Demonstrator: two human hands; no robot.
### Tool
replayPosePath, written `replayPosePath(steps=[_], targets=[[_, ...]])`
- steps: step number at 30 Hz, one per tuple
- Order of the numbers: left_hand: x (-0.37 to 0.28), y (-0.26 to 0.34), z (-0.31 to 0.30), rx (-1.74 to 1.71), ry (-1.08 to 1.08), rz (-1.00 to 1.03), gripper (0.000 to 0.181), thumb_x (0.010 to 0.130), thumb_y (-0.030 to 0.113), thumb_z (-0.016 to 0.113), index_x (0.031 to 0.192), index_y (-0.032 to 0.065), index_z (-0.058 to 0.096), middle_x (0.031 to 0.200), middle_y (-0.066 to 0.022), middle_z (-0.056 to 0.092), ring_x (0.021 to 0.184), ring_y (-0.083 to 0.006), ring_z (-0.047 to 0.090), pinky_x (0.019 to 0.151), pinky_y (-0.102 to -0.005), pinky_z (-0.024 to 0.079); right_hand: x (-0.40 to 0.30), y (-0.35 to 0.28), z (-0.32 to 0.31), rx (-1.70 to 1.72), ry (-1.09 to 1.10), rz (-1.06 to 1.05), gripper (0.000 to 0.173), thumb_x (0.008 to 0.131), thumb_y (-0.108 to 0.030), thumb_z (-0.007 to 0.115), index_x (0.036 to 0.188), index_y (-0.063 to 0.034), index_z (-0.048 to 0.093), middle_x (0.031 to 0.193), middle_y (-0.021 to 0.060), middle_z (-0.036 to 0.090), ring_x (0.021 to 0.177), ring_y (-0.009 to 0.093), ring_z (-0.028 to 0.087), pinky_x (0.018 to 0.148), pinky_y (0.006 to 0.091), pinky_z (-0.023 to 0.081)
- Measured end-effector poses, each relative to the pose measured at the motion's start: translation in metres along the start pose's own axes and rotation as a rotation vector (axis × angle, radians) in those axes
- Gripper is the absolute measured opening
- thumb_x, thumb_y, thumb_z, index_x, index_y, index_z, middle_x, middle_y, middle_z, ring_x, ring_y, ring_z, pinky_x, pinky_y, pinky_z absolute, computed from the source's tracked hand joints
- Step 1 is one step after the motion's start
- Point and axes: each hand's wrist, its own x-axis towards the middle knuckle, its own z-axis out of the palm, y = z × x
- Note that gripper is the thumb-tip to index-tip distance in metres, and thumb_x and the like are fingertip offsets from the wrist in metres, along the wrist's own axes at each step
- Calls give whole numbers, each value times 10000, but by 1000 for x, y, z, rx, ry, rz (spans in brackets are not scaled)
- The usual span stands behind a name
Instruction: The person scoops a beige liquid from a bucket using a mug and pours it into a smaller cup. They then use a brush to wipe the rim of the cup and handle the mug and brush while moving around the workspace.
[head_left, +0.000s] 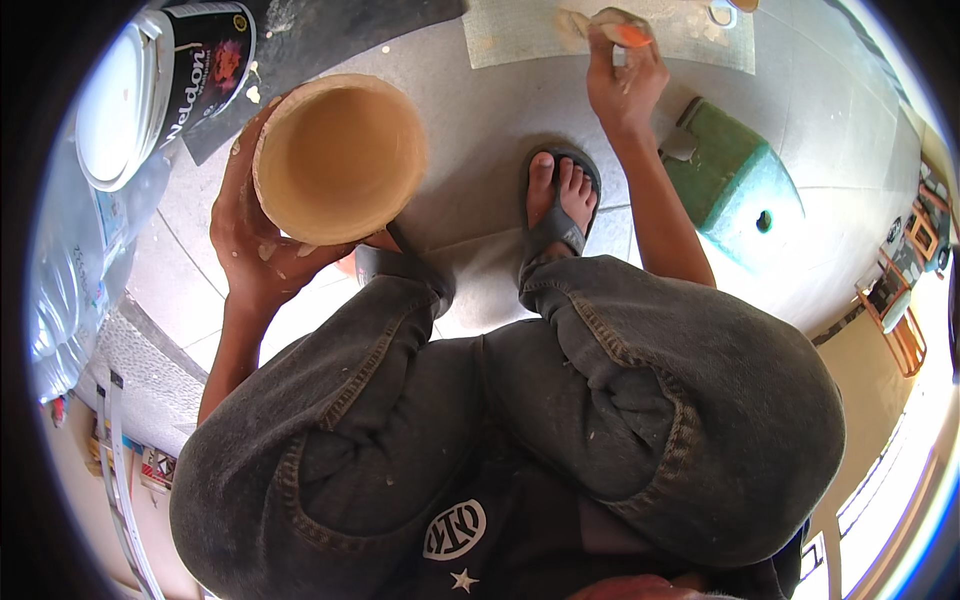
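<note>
My left hand (262, 247) grips a round, tan-coated pot (341, 159) from its left side and below, with the wide mouth facing up towards me. Its inside looks smooth and holds nothing that I can see. At the upper right my right hand (628, 79), smeared with pale residue, has its fingers closed on a small tool or pad with an orange part (634, 35); its exact kind is unclear. That hand is over the near edge of a pale, stained sheet (517, 45) on the tiled floor.
A paint bucket (202, 67) lies at the upper left, on or beside a dark sheet (360, 22). Clear plastic (67, 300) is at the far left. A green stool-like object (731, 176) stands right of my right forearm. My sandalled foot (562, 195) is between my hands.
</note>
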Motion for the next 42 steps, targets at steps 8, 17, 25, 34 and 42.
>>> replayPosePath(steps=[8, 17, 25, 34, 42], targets=[[-1, -7, 5, -117, 59, -20, 1017, 568, 219, 921, 1393, -61, 396, 1314, -191, 540, 1190, -289, 564, 1024, -414, 453, 9, 96, -69, -15, 223, 533, 89, 781, -41, 679, 864, -14, 662, 732, 96, 684, 649, 197, 654, 614, 322, 503], [2, -1, 5, 52, 3, 60, 1037, 557, 251, 928, 1393, -58, 397, 1327, -191, 535, 1195, -293, 563, 1024, -417, 456, 2, 10, -5, -194, -56, -20, 143, 829, -126, 695, 956, -65, 673, 813, 75, 700, 682, 164, 664, 625, 323, 528], [-8, -6, 7, -27, 58, 37, 1002, 587, 233, 908, 1395, -60, 392, 1320, -196, 531, 1188, -298, 565, 1020, -421, 462, 8, 83, -31, 422, 209, 616, 112, 840, -48, 656, 927, 21, 669, 722, 89, 693, 673, 137, 653, 614, 263, 500], [-5, -2, 6, 38, 34, 4, 1003, 590, 227, 908, 1396, -66, 388, 1312, -192, 536, 1187, -289, 562, 1021, -414, 458, 32, 109, -88, -133, 323, 496, 127, 811, -68, 658, 808, 59, 667, 737, 119, 701, 637, 191, 675, 600, 352, 527], [0, -7, 7, 8, 32, -4, 1020, 579, 219, 912, 1400, -70, 380, 1315, -189, 534, 1191, -284, 558, 1027, -414, 452, 19, 81, -114, 247, 403, 705, 121, 849, -8, 626, 871, 110, 643, 761, 138, 681, 675, 213, 660, 727, 344, 562]])
